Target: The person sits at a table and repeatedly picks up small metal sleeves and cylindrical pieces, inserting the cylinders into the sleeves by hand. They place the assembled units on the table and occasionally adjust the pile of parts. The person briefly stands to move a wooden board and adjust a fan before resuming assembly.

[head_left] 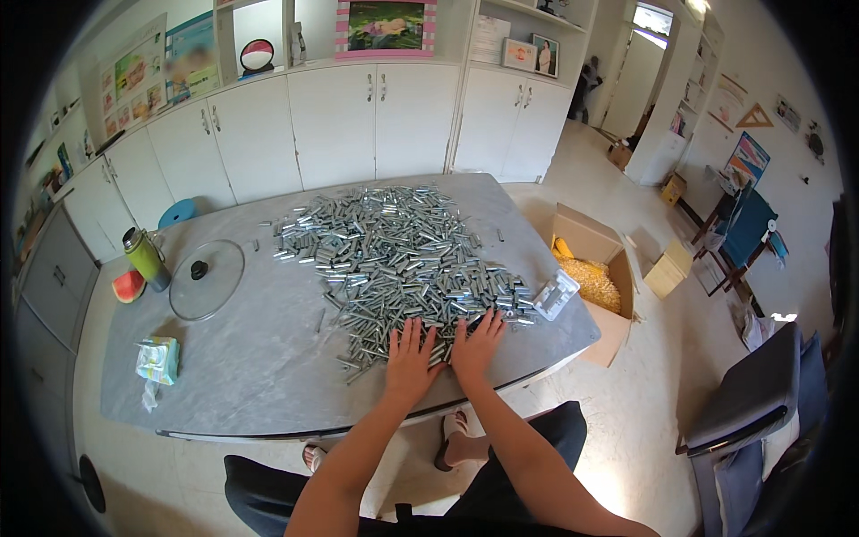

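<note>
A wide heap of small silvery metal tubes (385,242) spreads over the grey table (242,358). Both my hands lie on the near edge of this heap, side by side, fingers pointing away from me. My left hand (412,360) rests with its fingers spread on the tubes. Close to its right, my right hand (476,345) also has its fingers stretched out over them. Neither hand grips anything that I can see. A clear plastic tray (557,295) sits at the heap's right side, near the table edge.
On the table's left are a glass lid (207,279), a green flask (147,259), a cut watermelon piece (128,286) and a wipes pack (158,360). An open cardboard box (595,268) stands on the floor right of the table. Chairs (743,394) stand farther right.
</note>
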A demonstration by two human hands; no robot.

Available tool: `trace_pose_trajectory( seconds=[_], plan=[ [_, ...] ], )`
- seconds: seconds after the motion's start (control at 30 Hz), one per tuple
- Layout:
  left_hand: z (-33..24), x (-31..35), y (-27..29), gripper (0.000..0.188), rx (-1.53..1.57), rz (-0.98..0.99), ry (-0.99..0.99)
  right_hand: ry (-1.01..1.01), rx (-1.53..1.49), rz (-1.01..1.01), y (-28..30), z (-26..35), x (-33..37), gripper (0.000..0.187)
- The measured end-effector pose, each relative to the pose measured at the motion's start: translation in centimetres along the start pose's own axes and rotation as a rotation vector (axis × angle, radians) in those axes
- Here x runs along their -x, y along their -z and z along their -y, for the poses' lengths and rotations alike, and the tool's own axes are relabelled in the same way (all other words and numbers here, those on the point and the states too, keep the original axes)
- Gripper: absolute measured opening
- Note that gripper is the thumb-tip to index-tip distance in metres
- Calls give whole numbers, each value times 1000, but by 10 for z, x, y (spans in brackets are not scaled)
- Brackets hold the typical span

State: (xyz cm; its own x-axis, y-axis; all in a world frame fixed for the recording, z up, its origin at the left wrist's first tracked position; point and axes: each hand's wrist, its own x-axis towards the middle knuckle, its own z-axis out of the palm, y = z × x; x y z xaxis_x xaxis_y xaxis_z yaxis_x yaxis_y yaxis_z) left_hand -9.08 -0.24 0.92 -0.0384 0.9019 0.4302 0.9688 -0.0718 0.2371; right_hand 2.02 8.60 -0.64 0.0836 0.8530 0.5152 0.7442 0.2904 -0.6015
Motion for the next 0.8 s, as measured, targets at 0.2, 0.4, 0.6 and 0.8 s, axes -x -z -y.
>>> trace_pose_trajectory(
  seconds=[0.2, 0.4, 0.6, 0.8],
  plan=[
    [27, 8, 8, 70, -2, -11, 15, -20, -65, -27, -13, 24, 4, 65],
    [52, 14, 14, 67, -43, -5, 48, -13, -113, 3, -27, 42, 7, 62],
    [70, 19, 23, 64, -53, 7, 79, 19, -96, 2, -39, 60, 10, 55],
    [89, 26, 31, 63, -78, 47, 153, 44, -135, 13, -58, 74, 20, 54]
  ],
)
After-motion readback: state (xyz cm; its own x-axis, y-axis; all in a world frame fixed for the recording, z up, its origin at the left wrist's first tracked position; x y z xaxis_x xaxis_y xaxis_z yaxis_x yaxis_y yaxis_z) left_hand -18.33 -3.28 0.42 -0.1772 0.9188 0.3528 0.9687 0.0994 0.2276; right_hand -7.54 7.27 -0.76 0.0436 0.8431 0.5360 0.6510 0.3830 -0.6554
